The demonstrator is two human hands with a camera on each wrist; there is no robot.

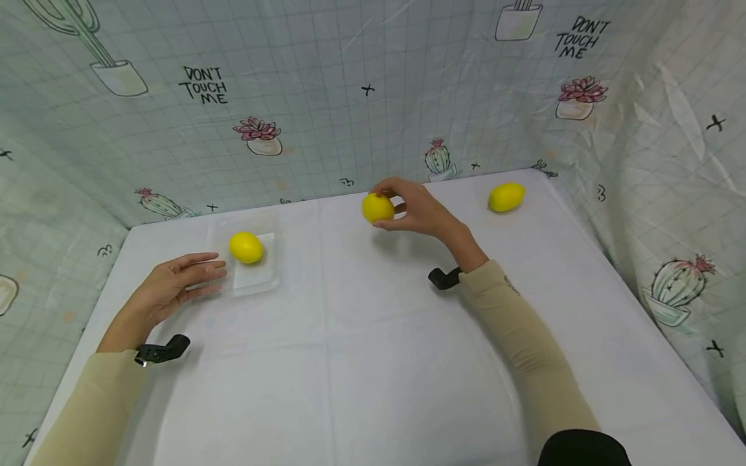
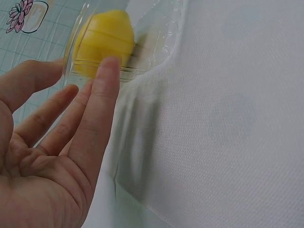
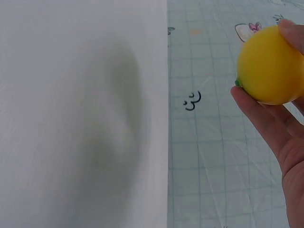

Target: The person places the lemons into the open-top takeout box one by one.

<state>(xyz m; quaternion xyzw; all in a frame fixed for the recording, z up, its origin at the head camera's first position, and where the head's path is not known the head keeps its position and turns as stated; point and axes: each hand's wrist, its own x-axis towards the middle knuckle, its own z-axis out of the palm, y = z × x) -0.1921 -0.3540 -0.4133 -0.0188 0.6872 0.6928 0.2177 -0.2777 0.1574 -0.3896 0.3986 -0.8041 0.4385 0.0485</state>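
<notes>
- Head view: one lemon (image 1: 246, 247) is already lodged in the clear tray (image 1: 265, 279), whose near edge is touched by the flat, released left hand (image 1: 169, 291). A second lemon (image 1: 377, 208) is grasped in the grip of the right hand (image 1: 416, 208), lifted above the surface (image 1: 361, 349); a third lemon (image 1: 506, 197) is left untouched far right. "DON'T TOUCH ME" is printed on the backdrop (image 1: 203, 85).
- Left wrist view: straight fingers (image 2: 102, 102) are laid against the tray wall (image 2: 156, 45).
- Right wrist view: the held lemon (image 3: 268, 66) is pinched by fingertips; judged roughly one third done.
</notes>
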